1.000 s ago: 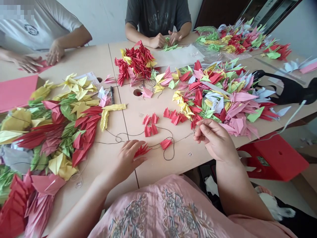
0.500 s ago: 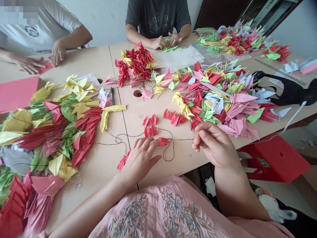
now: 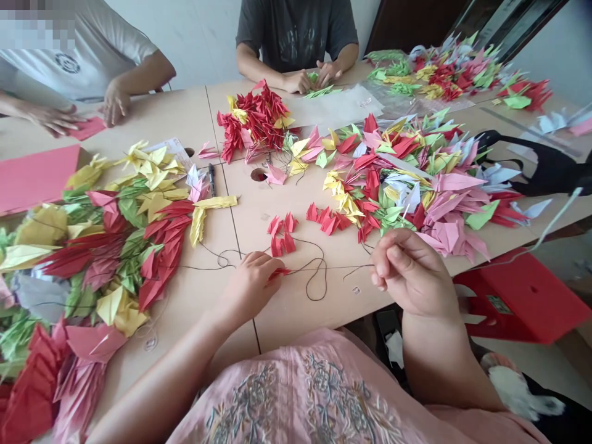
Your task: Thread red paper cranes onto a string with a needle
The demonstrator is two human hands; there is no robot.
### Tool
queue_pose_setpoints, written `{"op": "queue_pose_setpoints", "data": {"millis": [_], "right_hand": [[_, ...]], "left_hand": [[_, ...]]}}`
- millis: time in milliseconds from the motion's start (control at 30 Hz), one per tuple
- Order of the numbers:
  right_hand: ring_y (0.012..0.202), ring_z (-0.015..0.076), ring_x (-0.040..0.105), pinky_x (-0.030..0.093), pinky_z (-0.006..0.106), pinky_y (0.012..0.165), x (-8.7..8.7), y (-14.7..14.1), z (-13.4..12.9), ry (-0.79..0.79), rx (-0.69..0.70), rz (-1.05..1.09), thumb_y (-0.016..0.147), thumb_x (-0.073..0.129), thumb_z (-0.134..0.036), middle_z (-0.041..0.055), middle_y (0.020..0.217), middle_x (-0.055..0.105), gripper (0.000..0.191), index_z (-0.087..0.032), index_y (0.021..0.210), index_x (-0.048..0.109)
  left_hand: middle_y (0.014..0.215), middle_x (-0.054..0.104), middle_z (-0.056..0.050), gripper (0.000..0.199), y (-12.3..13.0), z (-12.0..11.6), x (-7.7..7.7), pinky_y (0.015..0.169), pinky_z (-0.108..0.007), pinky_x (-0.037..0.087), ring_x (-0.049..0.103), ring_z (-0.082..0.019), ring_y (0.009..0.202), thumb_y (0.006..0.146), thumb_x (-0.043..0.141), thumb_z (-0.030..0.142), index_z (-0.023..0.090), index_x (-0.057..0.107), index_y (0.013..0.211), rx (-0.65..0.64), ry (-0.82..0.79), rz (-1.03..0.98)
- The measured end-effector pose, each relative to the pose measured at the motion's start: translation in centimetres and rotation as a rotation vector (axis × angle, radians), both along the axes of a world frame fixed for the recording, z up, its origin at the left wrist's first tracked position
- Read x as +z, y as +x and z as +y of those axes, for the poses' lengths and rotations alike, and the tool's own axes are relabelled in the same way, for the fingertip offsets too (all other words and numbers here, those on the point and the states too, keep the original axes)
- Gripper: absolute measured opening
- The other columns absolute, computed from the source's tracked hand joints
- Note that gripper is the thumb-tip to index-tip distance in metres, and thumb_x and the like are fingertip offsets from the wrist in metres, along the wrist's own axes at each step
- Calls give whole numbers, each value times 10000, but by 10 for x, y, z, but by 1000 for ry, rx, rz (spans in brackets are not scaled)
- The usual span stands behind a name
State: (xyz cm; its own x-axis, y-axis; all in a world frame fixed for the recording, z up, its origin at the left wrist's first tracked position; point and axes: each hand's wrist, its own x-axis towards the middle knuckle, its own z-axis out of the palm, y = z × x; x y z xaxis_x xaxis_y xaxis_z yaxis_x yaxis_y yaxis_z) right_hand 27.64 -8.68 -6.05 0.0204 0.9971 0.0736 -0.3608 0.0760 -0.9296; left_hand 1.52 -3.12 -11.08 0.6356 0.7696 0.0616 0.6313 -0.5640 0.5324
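- The left hand (image 3: 250, 287) is low over the bench (image 3: 300, 314), its fingers closed around a red folded paper (image 3: 279, 272), which is partly hidden under them.
- The right hand (image 3: 409, 268) is raised near the bench's close edge, thumb and fingers pinched together on a dark string (image 3: 325, 285).
- The string stretches between the two hands, with a loose loop lying on the bench between them; more dark string trails from the left hand toward the left pile.
- Just beyond the left hand sits a small cluster of red paper pieces (image 3: 281, 234), and to its right a short row of red pieces (image 3: 329, 220) reaches toward the right pile.
- The left pile (image 3: 124, 246) is a mix of yellow, green, red, pink and pale folded papers, with a pen (image 3: 211, 179) beyond its right end.
- The right pile (image 3: 411, 179) has the same sort of colors, with a black strap (image 3: 536, 163) beside it.
- A mostly red bunch (image 3: 253, 117) lies farther back, near a round hole (image 3: 259, 175) in the bench.
- Across the bench, a person in a dark shirt (image 3: 298, 37) has both hands at green papers (image 3: 321, 92).
- A person in a pale shirt (image 3: 87, 55) has both hands at a red sheet (image 3: 89, 128).
- A red stool (image 3: 531, 296) is below the bench, at the right.
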Motion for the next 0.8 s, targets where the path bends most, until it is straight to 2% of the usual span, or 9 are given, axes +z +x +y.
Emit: {"op": "queue_pose_setpoints", "data": {"millis": [267, 400, 500, 567, 667, 800], "right_hand": [[487, 79, 571, 464, 148, 430, -21, 6, 15, -146, -58, 56, 764, 788, -340, -46, 574, 602, 176, -233, 859, 684], [492, 75, 576, 476, 143, 441, -26, 12, 16, -190, -107, 53, 727, 819, -350, -47, 578, 607, 208, -234, 848, 695], [497, 77, 583, 476, 142, 434, -34, 13, 18, -238, -133, 43, 695, 840, -366, -48, 582, 610, 249, -231, 843, 692], [505, 82, 591, 474, 144, 430, -42, 13, 20, -259, -161, 32, 679, 847, -371, -45, 584, 615, 270, -226, 841, 687], [507, 89, 596, 468, 151, 427, -56, 13, 25, -254, -222, 13, 664, 847, -379, -40, 581, 618, 297, -215, 844, 678], [496, 88, 581, 460, 164, 432, -74, 9, 34, -222, -308, -12, 668, 822, -402, -44, 580, 613, 316, -208, 848, 650]], "left_hand": [[1095, 683, -89, 236, -28, -4, -8, 888, -403, 527, 626, -240, 1003, 880, 495, 130, 190, 654, 1044, 61, -124, 6], [1315, 585, -115, 452, -37, -10, -7, 985, -404, 498, 581, -251, 1177, 863, 562, 172, 215, 513, 1311, 93, -169, -6], [1429, 485, -118, 587, -50, -14, 0, 1058, -408, 444, 497, -260, 1292, 852, 609, 213, 244, 409, 1403, 123, -196, -7], [1439, 469, -117, 598, -62, -17, 3, 1065, -427, 435, 482, -269, 1303, 855, 617, 241, 256, 398, 1412, 166, -243, 17], [1363, 541, -106, 547, -77, -23, 3, 1030, -459, 457, 535, -276, 1234, 856, 617, 258, 270, 449, 1376, 213, -320, 72], [1205, 657, -86, 418, -79, -25, 4, 962, -447, 503, 607, -266, 1119, 867, 599, 260, 266, 554, 1283, 165, -313, 71]]}}
